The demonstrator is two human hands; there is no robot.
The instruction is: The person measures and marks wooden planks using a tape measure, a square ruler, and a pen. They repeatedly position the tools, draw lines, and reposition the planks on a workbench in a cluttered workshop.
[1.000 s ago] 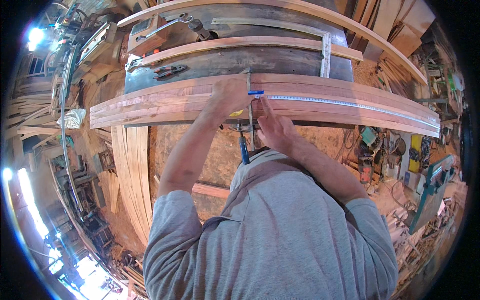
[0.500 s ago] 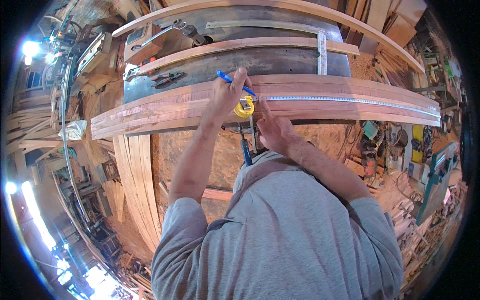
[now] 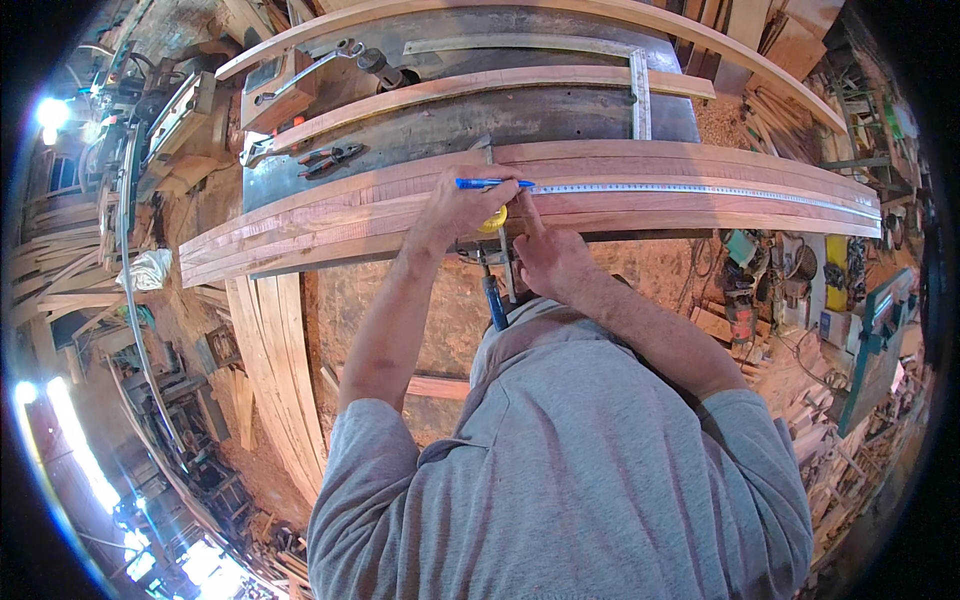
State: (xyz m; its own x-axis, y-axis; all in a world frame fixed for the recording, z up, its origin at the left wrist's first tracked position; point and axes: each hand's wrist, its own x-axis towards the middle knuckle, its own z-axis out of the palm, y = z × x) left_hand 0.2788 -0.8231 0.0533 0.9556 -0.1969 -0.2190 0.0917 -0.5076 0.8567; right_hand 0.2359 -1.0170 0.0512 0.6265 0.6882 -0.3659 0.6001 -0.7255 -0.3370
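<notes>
Your left hand (image 3: pixel 455 212) grips a pen (image 3: pixel 474 183), partly hiding the tape measure (image 3: pixel 495 219). Your right hand (image 3: pixel 553 262) points; its grip I cannot tell.

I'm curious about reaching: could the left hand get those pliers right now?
Probably yes: the pliers lie just past the boards, and nothing tall seems to stand between. But the left hand holds a blue pen, which might get in the way.

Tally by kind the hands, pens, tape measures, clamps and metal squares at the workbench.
Hands: 2, left hand and right hand
Pens: 1, blue, in left hand
Tape measures: 1, yellow
Clamps: 1, blue-handled
Metal squares: 1
Total: 6
</notes>
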